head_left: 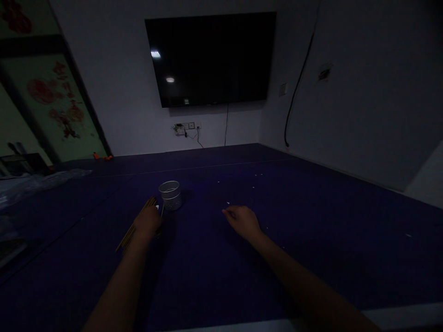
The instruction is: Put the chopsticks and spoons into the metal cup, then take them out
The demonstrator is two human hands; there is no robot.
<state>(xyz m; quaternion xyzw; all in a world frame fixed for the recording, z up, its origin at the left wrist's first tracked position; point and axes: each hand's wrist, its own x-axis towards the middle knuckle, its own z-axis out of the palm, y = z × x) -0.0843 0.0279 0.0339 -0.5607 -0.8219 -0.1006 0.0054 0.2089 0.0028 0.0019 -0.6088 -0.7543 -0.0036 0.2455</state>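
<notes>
On the dark blue tabletop, a bundle of yellow-and-dark striped pencils (pixel 126 237) lies slantwise at the left. My left hand (pixel 148 222) is over its upper part, fingers curled down and mostly hidden. A thin greyish stick-like thing (pixel 162 210) shows at that hand's right side; I cannot tell whether it is gripped. Just beyond stands a silvery mesh-patterned cup (pixel 170 196), upright, with no contents visible. My right hand (pixel 244 221) is closed in a pinch low over the surface, near a small white scrap (pixel 228 203). Anything between its fingertips is too small to make out.
More white scraps (pixel 254 187) are scattered across the tabletop (pixel 214 263). Crumpled clear plastic (pixel 44 184) and an orange object (pixel 103 157) are at the far left. A television (pixel 214 60) hangs on the wall above sockets (pixel 188 126) and cables. The room is dim.
</notes>
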